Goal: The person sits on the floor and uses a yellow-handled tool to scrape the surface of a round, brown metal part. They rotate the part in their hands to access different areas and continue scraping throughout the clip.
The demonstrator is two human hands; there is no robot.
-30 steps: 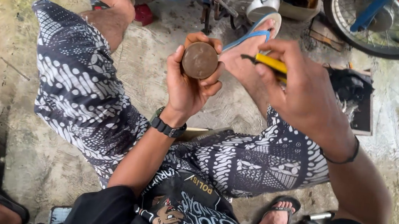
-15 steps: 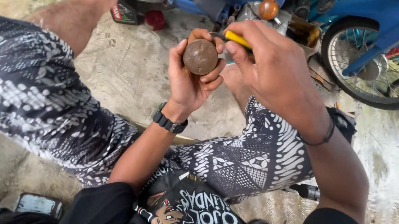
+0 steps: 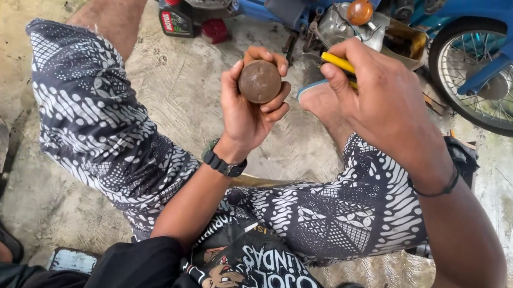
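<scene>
The right hand (image 3: 385,108) hides most of the yellow-handled tool (image 3: 338,62).

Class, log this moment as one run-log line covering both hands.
left hand: holds round brown part | right hand: grips yellow tool beside part | backdrop: blue motorbike, concrete floor

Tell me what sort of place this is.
Probably an informal outdoor motorbike repair spot. A blue motorbike stands partly stripped on rough, wet concrete ground, an oil bottle sits beside it, and the seated person's left hand holds a round rusty metal part while the right hand grips a yellow-handled tool.
</scene>
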